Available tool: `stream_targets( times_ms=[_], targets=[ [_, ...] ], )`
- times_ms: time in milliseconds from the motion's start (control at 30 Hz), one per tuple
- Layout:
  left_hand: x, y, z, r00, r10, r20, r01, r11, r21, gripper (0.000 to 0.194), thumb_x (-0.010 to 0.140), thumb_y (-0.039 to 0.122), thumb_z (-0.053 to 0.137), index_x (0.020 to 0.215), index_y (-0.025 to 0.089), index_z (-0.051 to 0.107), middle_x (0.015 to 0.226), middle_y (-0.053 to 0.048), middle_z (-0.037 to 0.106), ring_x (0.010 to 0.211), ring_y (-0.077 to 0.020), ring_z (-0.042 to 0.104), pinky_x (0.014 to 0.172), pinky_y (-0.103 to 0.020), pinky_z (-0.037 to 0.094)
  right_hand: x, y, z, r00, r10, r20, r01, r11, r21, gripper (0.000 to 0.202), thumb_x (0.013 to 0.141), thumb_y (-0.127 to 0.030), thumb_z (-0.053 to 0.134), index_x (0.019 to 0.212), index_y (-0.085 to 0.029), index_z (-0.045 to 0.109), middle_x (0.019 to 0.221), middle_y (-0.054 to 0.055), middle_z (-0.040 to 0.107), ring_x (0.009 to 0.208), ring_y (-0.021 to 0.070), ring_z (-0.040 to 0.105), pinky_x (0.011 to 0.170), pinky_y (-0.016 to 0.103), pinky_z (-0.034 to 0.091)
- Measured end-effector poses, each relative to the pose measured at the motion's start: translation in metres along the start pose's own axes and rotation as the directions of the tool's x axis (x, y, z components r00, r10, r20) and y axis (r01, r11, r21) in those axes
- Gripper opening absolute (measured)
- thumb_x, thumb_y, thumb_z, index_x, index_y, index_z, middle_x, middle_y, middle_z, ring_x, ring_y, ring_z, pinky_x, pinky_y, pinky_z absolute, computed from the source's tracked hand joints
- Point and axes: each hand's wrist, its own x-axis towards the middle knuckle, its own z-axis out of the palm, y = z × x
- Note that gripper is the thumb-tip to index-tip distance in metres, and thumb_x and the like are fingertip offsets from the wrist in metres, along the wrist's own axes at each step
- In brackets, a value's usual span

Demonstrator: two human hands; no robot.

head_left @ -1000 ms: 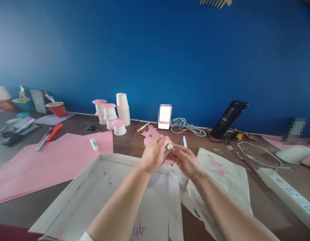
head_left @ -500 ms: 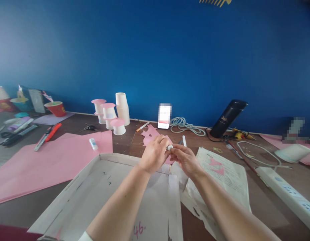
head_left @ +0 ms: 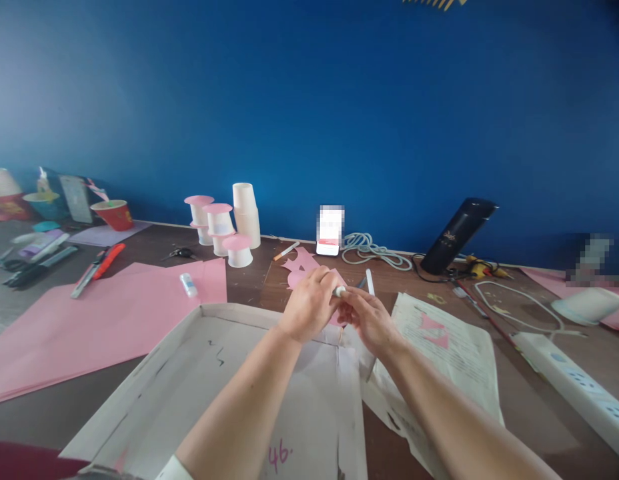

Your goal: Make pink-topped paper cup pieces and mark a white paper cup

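My left hand [head_left: 311,303] is closed, its back toward me, over the far edge of the white box lid. A small white round piece [head_left: 339,291] shows at its finger side. With thumb and fingers pinched, my right hand [head_left: 372,320] meets the left at that piece. The rest of it is hidden, so its kind is unclear. Pink paper scraps [head_left: 302,263] lie just behind my hands. Below my forearms lies the shallow white lid [head_left: 224,373], marked "46". A glue stick [head_left: 188,285] rests on pink sheets [head_left: 114,320] at left.
Paper cups with pink discs [head_left: 219,220] and stacked cups [head_left: 246,217] stand behind. A lit phone [head_left: 329,233] leans on the blue wall. To the right are a black flask [head_left: 457,237], printed paper [head_left: 444,353] and a power strip [head_left: 574,383]. A utility knife [head_left: 97,270] lies left.
Both hands stay together around the small white piece, with only a slight shift of the fingers. The whole view has moved a little; nothing else on the table differs.
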Motion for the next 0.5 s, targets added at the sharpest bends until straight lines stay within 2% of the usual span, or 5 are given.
stream_targets(
  times_ms=[133, 267, 500],
  targets=[
    [0.0004, -0.001, -0.002, 1.0, 0.004, 0.014, -0.004, 1.0, -0.008, 0.012, 0.091, 0.026, 0.046, 0.086, 0.018, 0.053, 0.086, -0.003, 0.055, 0.079, -0.0176, 0.052, 0.074, -0.031, 0.043, -0.0025, -0.0042, 0.001, 0.999, 0.006, 0.047, -0.009, 0.998, 0.068, 0.026, 0.076, -0.042, 0.066, 0.082, -0.017, 0.07, 0.066, 0.002, 0.056, 0.062, 0.0125, 0.048, 0.057, 0.027, 0.043],
    [-0.0003, -0.0003, -0.0022, 0.999, 0.009, 0.034, -0.009, 1.0, -0.001, 0.007, 0.088, 0.024, 0.049, 0.087, 0.018, 0.053, 0.088, -0.004, 0.054, 0.08, -0.0182, 0.052, 0.073, -0.031, 0.043, -0.0033, -0.0045, -0.0002, 0.997, 0.004, 0.079, -0.009, 0.998, 0.056, 0.021, 0.073, -0.034, 0.07, 0.087, -0.018, 0.07, 0.068, 0.001, 0.058, 0.064, 0.0122, 0.049, 0.059, 0.026, 0.043],
    [-0.0019, 0.0026, 0.001, 1.0, 0.001, 0.018, -0.002, 0.998, 0.056, 0.004, 0.087, 0.02, 0.048, 0.086, 0.019, 0.052, 0.089, -0.004, 0.053, 0.079, -0.0191, 0.05, 0.074, -0.032, 0.042, -0.0018, -0.0031, 0.0006, 0.996, 0.047, 0.076, -0.052, 0.996, 0.074, 0.019, 0.073, -0.035, 0.071, 0.081, -0.019, 0.069, 0.071, 0.001, 0.06, 0.065, 0.0117, 0.05, 0.06, 0.025, 0.042]
  ],
)
